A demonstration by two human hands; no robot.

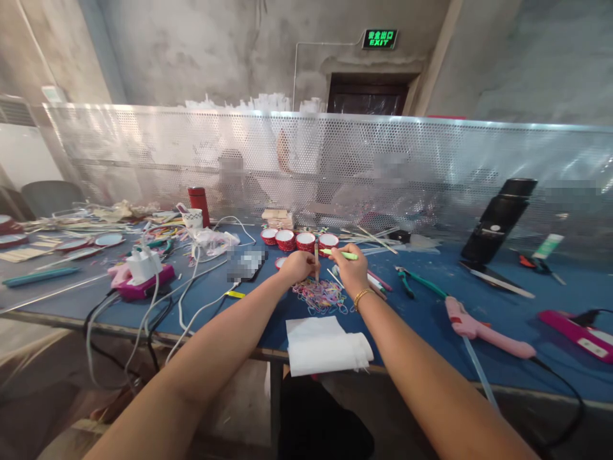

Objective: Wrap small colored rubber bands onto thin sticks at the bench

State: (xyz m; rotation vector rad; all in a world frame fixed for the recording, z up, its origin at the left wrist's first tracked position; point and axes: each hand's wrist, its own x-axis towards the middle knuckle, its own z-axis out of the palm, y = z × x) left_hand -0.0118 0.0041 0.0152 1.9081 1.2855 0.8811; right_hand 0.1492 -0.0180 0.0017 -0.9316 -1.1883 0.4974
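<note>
Both forearms stretch straight out from the bottom of the view and converge over the blue table [230, 300], hands meeting near its middle. The left hand [297, 265] is curled, knuckles up, its fingers pinched around a thin wooden stick [317, 260] that stands nearly upright with its lower end down at the heap of coloured rubber bands [322, 296]. The right hand [351, 268], wrist bent slightly inward and wearing a gold bracelet [363, 294], is closed on a light green pen-like tool [341, 254] that lies almost level, its tip pointing left toward the stick; whether tip and stick actually touch is hard to tell at this distance. The rubber bands lie just below both hands, between the wrists. Just behind the hands stands a row of red-and-white cups [295, 240]. A folded white cloth [325, 345] rests at the near table edge, and a pink glue gun [483, 329] lies well to the right.
</note>
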